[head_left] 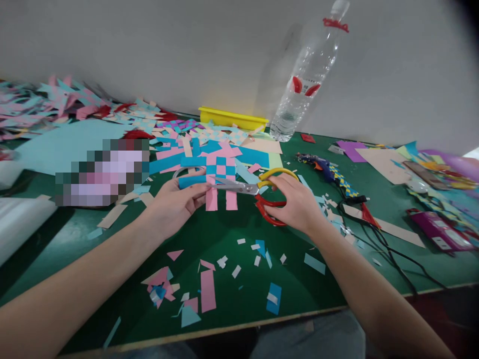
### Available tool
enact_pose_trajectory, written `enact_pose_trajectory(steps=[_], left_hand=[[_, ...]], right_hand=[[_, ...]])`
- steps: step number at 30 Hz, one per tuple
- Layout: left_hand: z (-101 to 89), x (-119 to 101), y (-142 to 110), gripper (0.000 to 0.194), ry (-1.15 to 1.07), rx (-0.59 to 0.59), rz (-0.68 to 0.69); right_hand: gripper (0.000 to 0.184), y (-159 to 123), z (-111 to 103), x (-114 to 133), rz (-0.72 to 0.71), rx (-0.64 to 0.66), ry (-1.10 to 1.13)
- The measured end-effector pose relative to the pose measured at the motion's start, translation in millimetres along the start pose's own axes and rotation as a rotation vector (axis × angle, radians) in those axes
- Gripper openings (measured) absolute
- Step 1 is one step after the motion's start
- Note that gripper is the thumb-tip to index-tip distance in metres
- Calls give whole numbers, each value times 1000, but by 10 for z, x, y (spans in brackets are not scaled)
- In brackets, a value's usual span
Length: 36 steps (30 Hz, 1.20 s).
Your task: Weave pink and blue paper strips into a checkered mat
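Note:
My left hand [186, 199] pinches a woven piece of pink and blue paper strips [220, 169] by its left side. Two pink strip ends hang from the lower edge of the weave. A roll of clear tape [183, 170] sits at the fingers of this hand, and I cannot tell if it is held. In my right hand [294, 202] are scissors [243, 188] with one yellow and one red handle loop. Their blades point left and lie across the pink strips, close to my left fingertips.
Paper scraps [207, 289] are strewn over the green table [239, 309]. A tilted plastic bottle [305, 85] stands by the wall, beside a yellow tray [234, 118]. At right lie black cables [389, 249] and a purple box [441, 230]. Paper strips pile up at far left.

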State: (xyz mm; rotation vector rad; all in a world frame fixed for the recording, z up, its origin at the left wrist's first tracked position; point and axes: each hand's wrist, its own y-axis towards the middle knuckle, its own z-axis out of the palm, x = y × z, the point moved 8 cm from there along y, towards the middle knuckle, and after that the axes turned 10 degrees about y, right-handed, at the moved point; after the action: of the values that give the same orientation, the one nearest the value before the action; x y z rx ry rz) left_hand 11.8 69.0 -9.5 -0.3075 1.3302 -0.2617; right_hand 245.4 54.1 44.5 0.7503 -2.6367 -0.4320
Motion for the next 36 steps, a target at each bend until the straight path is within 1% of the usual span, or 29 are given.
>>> enact_pose_trajectory(steps=[7, 17, 21, 27, 36], left_hand=[[-11, 10, 24, 22, 10, 8, 0], [-15, 0, -3, 32, 24, -44, -33], [-11, -10, 4, 33, 26, -30, -11], [11, -23, -20, 37, 38, 12, -3], [16, -50, -23, 41, 42, 2, 18]], right_hand=[[54, 2, -11, 9, -16, -8, -4], [54, -8, -8, -17, -1, -14, 7], [52, -3, -18, -17, 15, -19, 25], [54, 7, 18, -67, 91, 41, 94], [50, 10, 20, -17, 37, 80, 92]])
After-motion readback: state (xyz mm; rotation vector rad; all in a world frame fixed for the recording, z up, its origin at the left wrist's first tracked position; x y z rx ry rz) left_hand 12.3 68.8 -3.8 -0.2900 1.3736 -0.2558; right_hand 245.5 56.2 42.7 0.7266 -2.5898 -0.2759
